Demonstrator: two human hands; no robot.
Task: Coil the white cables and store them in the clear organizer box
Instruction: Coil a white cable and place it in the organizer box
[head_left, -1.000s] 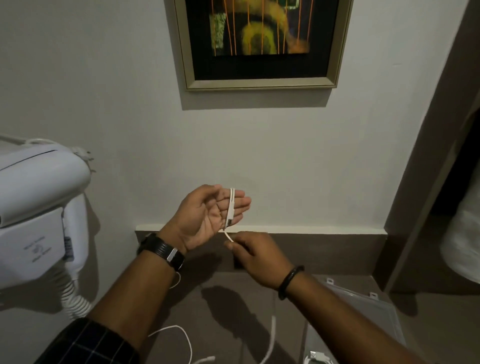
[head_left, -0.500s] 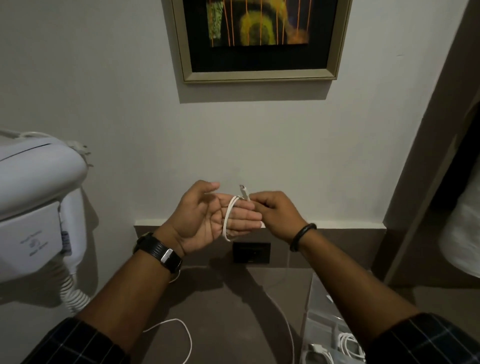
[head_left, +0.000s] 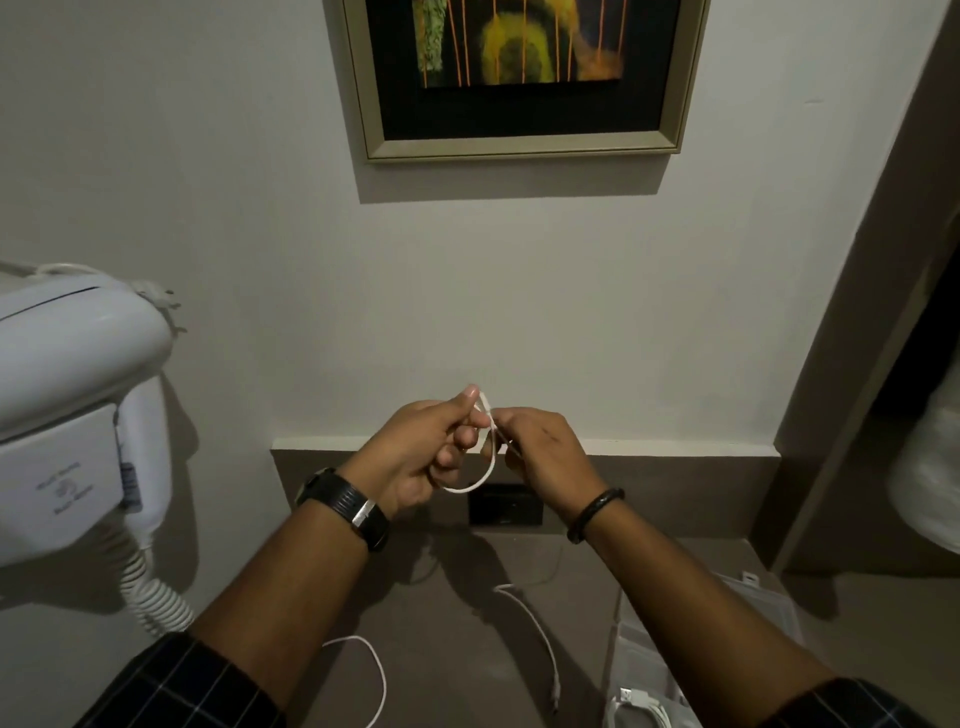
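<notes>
Both hands pinch one white cable (head_left: 485, 457) above counter, by back wall: left hand (head_left: 426, 457) closed w/ thumb on top of loop, right hand (head_left: 540, 457) fingertips nipped on loop's upper end.
Change: 1 s ago cable was wound round left fingers, right hand feeding from below; now loop is off fingers, hanging small betw. hands. Judged: coil nearly formed, end being tucked.
Loose cables (head_left: 535, 634), approx. 2, on counter toward near edge.
Clear organizer box (head_left: 644, 660), counter's near right corner: holds at least 1 coiled white cable (head_left: 641, 709); rest hidden by right arm.
</notes>
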